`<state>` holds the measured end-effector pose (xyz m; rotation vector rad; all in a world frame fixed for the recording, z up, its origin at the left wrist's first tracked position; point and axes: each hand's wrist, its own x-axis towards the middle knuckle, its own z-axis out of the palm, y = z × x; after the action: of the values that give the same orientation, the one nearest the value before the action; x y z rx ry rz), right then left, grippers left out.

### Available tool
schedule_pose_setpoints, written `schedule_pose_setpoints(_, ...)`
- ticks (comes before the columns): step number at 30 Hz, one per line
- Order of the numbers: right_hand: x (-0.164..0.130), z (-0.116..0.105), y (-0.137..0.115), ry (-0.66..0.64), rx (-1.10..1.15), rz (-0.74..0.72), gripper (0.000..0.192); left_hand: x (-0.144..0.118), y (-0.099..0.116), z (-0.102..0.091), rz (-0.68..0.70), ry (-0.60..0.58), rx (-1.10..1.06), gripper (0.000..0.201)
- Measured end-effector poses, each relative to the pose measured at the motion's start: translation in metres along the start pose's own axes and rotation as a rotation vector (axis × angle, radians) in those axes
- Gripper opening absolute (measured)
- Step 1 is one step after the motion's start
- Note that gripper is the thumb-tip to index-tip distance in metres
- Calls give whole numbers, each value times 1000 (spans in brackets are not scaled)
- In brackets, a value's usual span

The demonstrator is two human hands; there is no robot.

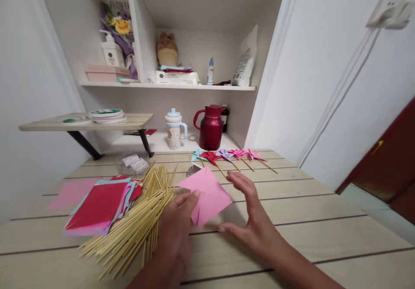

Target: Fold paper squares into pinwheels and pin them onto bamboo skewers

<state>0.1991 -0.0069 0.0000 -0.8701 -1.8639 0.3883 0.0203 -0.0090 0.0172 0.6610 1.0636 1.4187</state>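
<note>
A pink folded paper square (209, 194) lies on the wooden table (308, 211). My left hand (177, 232) pinches its near left corner between thumb and fingers. Just right of the paper, my right hand (253, 219) hovers with fingers spread, the thumb close to the paper's lower edge; it holds nothing. A pile of bamboo skewers (136, 224) lies left of my left hand, partly under it. A stack of coloured paper sheets (100, 204), red on top, sits further left. Several finished paper pinwheels (227, 155) on sticks lie in a row behind the pink paper.
At the back stand a red jug (210, 126) and a lidded cup (174, 129). A small raised shelf (87, 122) with plates is at left, a clear plastic packet (134, 164) below it. Wall shelves hold boxes and bottles. The table ends at the right.
</note>
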Motion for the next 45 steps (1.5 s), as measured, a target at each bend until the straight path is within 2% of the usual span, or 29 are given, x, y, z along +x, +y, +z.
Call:
schedule_pose_setpoints(3, 0, 1, -2, 27, -283, -213, 69, -2, 1, 1, 9, -54, -66, 35)
schedule_pose_setpoints(6, 1, 4, -5, 41, -408, -323, 55, -4, 1, 2, 4, -79, -85, 33)
schedule_pose_setpoints(10, 2, 7, -7, 36, -455, -375, 37, -7, 0, 3, -11, -109, -106, 32)
schedule_pose_setpoints(16, 5, 7, -7, 90, -375, -372, 18, -10, -3, 4, -1, -131, -80, 32)
schedule_pose_setpoints(22, 6, 8, -7, 108, -264, -243, 3, -10, -7, 5, -7, -135, -65, 32)
schedule_pose_setpoints(29, 6, 9, -7, 110, -91, -21, 13, -11, -9, 4, -13, -122, -13, 24)
schedule_pose_setpoints(33, 8, 6, -8, 103, -8, 87, 17, -12, -10, 3, -29, -161, -36, 24)
schedule_pose_setpoints(40, 10, 6, -10, 102, 50, 197, 13, -14, -10, 5, -38, -174, -14, 21)
schedule_pose_setpoints(45, 11, 7, -10, 110, 55, 212, 13, -15, -11, 4, -23, -175, 8, 23)
